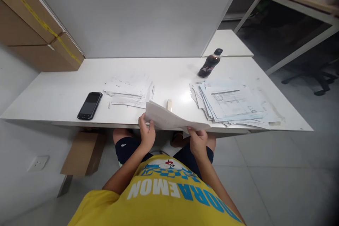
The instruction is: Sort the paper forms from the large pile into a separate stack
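Observation:
Both of my hands hold a sheet of white paper (172,118) at the table's front edge, tilted and slightly bent. My left hand (147,135) pinches its left end, and my right hand (198,142) grips the right end with the thumb on top. Whether it is one sheet or several I cannot tell. Behind the paper, a small cream-coloured block (170,104) is partly hidden. A stack of white papers (125,95) lies to the left, some sheets raised at its right side. To the right is a larger, uneven pile of printed forms (227,100), the top one stamped.
On the white table (66,88), a black phone (90,106) lies left of the papers and a dark soda bottle (210,63) stands behind the forms. A grey panel (137,14) rises at the back. Cardboard boxes (39,28) stand at the far left; another box (83,153) sits below.

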`<action>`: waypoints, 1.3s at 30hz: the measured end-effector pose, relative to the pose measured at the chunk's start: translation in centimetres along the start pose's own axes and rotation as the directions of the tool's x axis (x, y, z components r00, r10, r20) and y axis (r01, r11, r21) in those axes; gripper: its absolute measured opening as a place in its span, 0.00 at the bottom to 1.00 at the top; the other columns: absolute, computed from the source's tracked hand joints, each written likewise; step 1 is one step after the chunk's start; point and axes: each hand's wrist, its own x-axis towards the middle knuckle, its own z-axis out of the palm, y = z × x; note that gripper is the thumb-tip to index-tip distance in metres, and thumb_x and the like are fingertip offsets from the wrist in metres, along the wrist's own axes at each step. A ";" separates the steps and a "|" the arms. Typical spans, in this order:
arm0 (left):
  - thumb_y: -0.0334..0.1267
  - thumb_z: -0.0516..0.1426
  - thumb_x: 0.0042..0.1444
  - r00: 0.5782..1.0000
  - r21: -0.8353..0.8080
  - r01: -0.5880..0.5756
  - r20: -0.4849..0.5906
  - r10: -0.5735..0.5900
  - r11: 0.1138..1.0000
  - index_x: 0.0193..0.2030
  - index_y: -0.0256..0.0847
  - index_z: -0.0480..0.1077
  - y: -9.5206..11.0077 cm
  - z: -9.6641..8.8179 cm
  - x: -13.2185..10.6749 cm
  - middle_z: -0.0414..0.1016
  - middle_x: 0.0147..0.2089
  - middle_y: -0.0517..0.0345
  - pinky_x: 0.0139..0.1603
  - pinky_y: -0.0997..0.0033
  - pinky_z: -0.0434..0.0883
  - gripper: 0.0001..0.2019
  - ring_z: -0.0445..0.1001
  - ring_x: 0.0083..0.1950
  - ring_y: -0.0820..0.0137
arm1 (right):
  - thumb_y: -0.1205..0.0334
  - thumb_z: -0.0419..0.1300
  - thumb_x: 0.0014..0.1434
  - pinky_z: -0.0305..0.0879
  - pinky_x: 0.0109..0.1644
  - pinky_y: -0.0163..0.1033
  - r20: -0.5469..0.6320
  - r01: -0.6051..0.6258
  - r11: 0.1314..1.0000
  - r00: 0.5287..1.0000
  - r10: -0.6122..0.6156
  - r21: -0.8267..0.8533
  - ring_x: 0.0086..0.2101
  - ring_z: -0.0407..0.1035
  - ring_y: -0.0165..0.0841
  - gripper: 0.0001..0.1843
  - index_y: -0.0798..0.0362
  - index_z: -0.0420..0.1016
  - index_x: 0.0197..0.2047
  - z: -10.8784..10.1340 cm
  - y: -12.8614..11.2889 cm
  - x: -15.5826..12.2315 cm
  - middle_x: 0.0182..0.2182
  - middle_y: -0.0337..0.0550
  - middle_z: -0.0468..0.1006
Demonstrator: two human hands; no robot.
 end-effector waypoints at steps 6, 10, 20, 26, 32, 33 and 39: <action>0.42 0.55 0.61 0.985 -0.040 -0.064 0.161 0.070 0.997 0.58 0.43 0.63 0.5 -1.3 0.6 0.71 0.48 0.50 0.57 0.59 0.69 0.19 0.72 0.51 0.62 | 0.52 0.64 0.55 0.69 0.51 0.48 0.129 0.198 0.980 0.973 -0.192 -0.035 0.40 0.75 0.39 0.10 0.50 0.77 0.33 -0.1 -2.4 0.2 0.34 0.44 0.82; 0.39 0.53 0.61 0.955 -0.034 -0.032 0.294 0.041 0.999 0.54 0.42 0.65 0.0 -1.4 2.2 0.73 0.43 0.53 0.54 0.60 0.71 0.15 0.74 0.47 0.63 | 0.50 0.62 0.56 0.68 0.51 0.48 0.161 0.186 0.976 0.973 -0.166 -0.114 0.40 0.75 0.40 0.12 0.50 0.78 0.33 0.0 -3.0 1.1 0.34 0.44 0.82; 0.23 0.43 0.59 0.959 0.021 -0.245 0.154 0.239 0.969 0.62 0.44 0.62 -0.2 -3.2 0.3 0.73 0.50 0.51 0.57 0.61 0.70 0.26 0.72 0.52 0.66 | 0.57 0.61 0.43 0.69 0.39 0.40 0.272 0.021 0.837 0.950 0.154 -0.547 0.35 0.73 0.42 0.16 0.51 0.80 0.37 -4.8 -3.6 1.6 0.30 0.40 0.82; 0.26 0.45 0.64 0.576 0.064 -0.689 0.653 0.491 0.722 0.65 0.40 0.61 1.3 -1.7 3.1 0.66 0.64 0.45 0.66 0.53 0.63 0.24 0.61 0.68 0.59 | 0.56 0.60 0.40 0.70 0.38 0.40 0.140 -0.231 0.864 0.936 0.323 -0.448 0.38 0.74 0.44 0.22 0.55 0.78 0.39 -5.5 -1.8 2.3 0.34 0.44 0.83; 0.29 0.49 0.64 0.504 0.122 -0.764 0.726 0.468 0.634 0.63 0.39 0.65 3.2 0.9 3.7 0.66 0.66 0.51 0.68 0.49 0.60 0.22 0.54 0.72 0.56 | 0.53 0.62 0.39 0.67 0.32 0.39 0.095 -0.318 0.890 0.926 0.366 -0.328 0.32 0.74 0.40 0.24 0.53 0.76 0.42 -6.6 -0.7 3.0 0.32 0.42 0.82; 0.28 0.49 0.63 0.520 0.139 -0.758 0.718 0.463 0.637 0.61 0.40 0.68 3.3 1.2 3.6 0.69 0.64 0.52 0.67 0.47 0.60 0.21 0.55 0.72 0.55 | 0.54 0.62 0.39 0.67 0.32 0.38 0.090 -0.318 0.893 0.928 0.362 -0.319 0.32 0.74 0.40 0.24 0.53 0.76 0.42 -6.7 -0.7 3.1 0.31 0.42 0.82; 0.21 0.49 0.58 0.666 0.251 -0.679 0.606 0.435 0.690 0.56 0.42 0.73 3.4 2.7 1.9 0.75 0.58 0.54 0.67 0.42 0.60 0.23 0.68 0.65 0.55 | 0.54 0.60 0.42 0.69 0.34 0.39 0.115 -0.240 0.890 0.945 0.305 -0.388 0.34 0.74 0.40 0.20 0.51 0.76 0.40 -6.7 -0.5 3.5 0.30 0.40 0.81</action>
